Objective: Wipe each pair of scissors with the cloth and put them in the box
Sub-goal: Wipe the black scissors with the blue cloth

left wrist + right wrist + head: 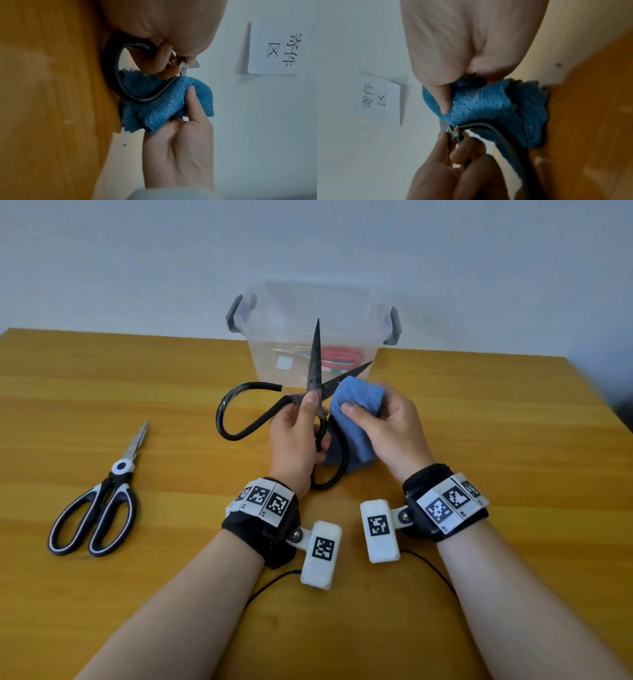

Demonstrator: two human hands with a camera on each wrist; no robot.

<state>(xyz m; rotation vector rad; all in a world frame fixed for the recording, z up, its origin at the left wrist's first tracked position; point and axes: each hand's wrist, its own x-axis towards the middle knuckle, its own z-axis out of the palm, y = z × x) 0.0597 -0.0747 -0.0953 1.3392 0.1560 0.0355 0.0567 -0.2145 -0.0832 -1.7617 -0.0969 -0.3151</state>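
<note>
Fingers of the left hand clamp the large black iron scissors at the pivot while the right hand pinches the folded blue cloth against one blade.

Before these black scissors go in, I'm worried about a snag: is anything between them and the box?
Nothing visible. The black scissors, blades open, are held by the left hand just in front of the lidless clear box. The right hand grips the blue cloth beside them, not in between.
</note>
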